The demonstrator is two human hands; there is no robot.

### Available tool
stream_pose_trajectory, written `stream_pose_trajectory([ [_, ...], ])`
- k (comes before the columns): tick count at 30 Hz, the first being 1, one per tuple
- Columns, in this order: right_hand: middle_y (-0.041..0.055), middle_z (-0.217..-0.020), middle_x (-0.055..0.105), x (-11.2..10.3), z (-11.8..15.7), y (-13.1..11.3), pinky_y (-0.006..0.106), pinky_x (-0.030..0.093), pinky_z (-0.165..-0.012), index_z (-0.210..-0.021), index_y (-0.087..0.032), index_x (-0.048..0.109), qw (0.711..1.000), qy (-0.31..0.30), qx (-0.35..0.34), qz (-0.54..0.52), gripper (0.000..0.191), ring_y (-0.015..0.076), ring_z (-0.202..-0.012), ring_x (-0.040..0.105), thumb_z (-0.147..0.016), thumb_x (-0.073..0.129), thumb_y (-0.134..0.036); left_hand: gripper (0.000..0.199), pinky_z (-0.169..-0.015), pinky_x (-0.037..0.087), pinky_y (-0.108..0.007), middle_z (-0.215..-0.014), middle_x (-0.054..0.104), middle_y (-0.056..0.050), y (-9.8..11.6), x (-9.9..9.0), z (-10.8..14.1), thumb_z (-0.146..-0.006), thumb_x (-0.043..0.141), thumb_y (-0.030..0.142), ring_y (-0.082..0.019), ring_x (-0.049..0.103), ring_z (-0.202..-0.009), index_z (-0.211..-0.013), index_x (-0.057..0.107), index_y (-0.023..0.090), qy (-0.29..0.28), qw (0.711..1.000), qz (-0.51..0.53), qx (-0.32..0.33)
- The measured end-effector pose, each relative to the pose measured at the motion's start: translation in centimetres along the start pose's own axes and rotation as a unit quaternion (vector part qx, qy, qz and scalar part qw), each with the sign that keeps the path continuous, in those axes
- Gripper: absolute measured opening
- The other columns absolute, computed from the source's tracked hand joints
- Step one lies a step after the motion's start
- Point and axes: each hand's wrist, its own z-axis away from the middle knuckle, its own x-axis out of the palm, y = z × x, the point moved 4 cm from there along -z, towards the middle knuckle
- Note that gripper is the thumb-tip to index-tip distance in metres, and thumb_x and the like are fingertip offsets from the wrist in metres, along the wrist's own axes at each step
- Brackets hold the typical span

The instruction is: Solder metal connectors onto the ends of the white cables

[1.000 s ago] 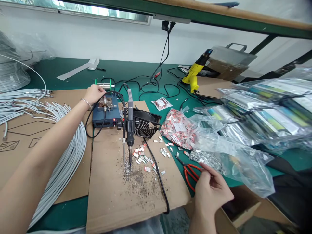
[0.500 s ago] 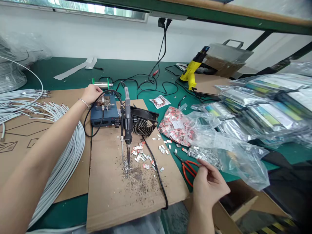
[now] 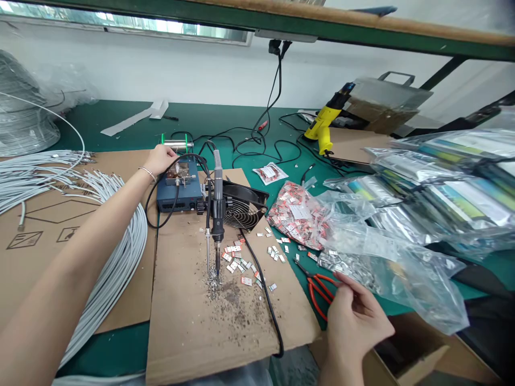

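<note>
Green bench point(image 3: 120, 110). Left of iron point(image 3: 218, 212): left hand point(image 3: 161, 160) at box point(image 3: 187, 192). Right of iron: right hand point(image 3: 356, 319) by pliers point(image 3: 309, 275). Both pinched narrow, contents unclear. Best give iron wide berth.

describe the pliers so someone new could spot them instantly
On the green tabletop lies a debris-strewn brown cardboard sheet. Off its right edge, near the bare right hand, are the dark-jawed pliers: unlike the clear plastic bag beyond, they have two bowed red handles.
</note>
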Motion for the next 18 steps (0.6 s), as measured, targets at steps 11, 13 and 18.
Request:
stream_pose_trajectory([
  [11, 0.0119, -0.081, 0.067, -0.01, 0.01, 0.33, 0.039, 0.050, -0.075, -0.085, -0.009, 0.069, 1.000, -0.002, -0.017, -0.017, 0.022, 0.0238, -0.077, 0.063, -0.074, 0.054, -0.022, 0.020, -0.069, 0.046, -0.027, -0.055, 0.054, -0.003, 0.04, -0.05, 0.17, -0.069, 0.057, 0.036, -0.019, 0.057, -0.068, -0.065, 0.060, 0.016, -0.006, 1.000, 0.001, -0.008],
  [13, 0.0118, -0.081, 0.067, 0.00, 0.03, 0.31, 0.039, 0.051, -0.075, -0.085, -0.009, 0.069, 1.000, -0.002, -0.021, -0.022, 0.022, 0.0240, -0.077, 0.063, -0.074, 0.054, -0.021, 0.019, -0.070, 0.046, -0.027, -0.054, 0.054, -0.003, 0.02, -0.05, 0.15, -0.069, 0.056, 0.035, -0.019, 0.057, -0.068, -0.065, 0.060, 0.016, -0.003, 1.000, 0.000, -0.009],
  [18, 0.0117, -0.080, 0.067, 0.04, -0.02, -0.08, 0.039, 0.051, -0.073, -0.082, -0.010, 0.068, 0.999, 0.008, -0.016, -0.027, 0.020, 0.0242, -0.076, 0.064, -0.072, 0.055, -0.022, 0.016, -0.070, 0.046, -0.027, -0.053, 0.052, -0.003, 0.02, -0.03, 0.12, -0.068, 0.056, 0.031, -0.020, 0.057, -0.068, -0.063, 0.060, 0.016, -0.003, 1.000, -0.001, -0.010],
])
